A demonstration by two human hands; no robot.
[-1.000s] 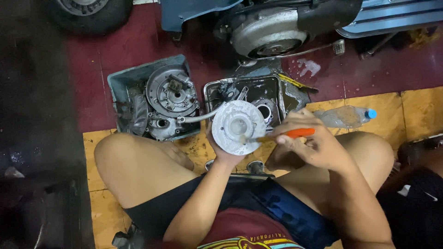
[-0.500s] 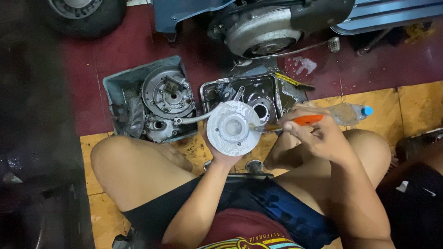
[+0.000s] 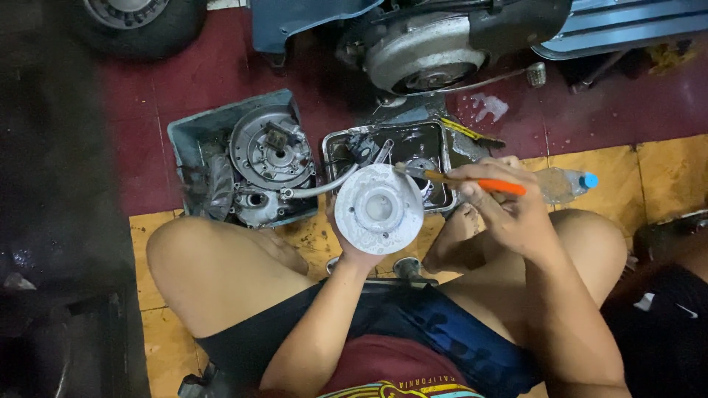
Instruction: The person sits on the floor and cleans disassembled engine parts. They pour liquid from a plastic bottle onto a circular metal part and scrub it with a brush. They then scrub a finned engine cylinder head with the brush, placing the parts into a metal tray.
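A person sits on the floor of a workshop, knees spread, working over an array of engine parts. The left hand is wrapped around the back of a round silver metal cover, holding it up face-on between the knees; only the fingertips show at its rim. The right hand is closed on a brush with an orange handle, its tip resting at the upper right edge of the cover. The two hands are apart, each clamped on its own object, meeting only where brush touches metal.

Just beyond the cover, a dark rectangular metal tray sits on the floor, holding small greasy parts. To its left, a grey-blue plastic tub contains a round engine flywheel and other castings, with a curved pipe running from the tub toward the cover. To the right of the right hand, a clear plastic bottle with a blue cap lies on its side on the yellow tiles.

At the far side, a scooter's engine housing stands over the dark red floor, with a tyre at the far left. A bare foot is tucked under the right wrist.
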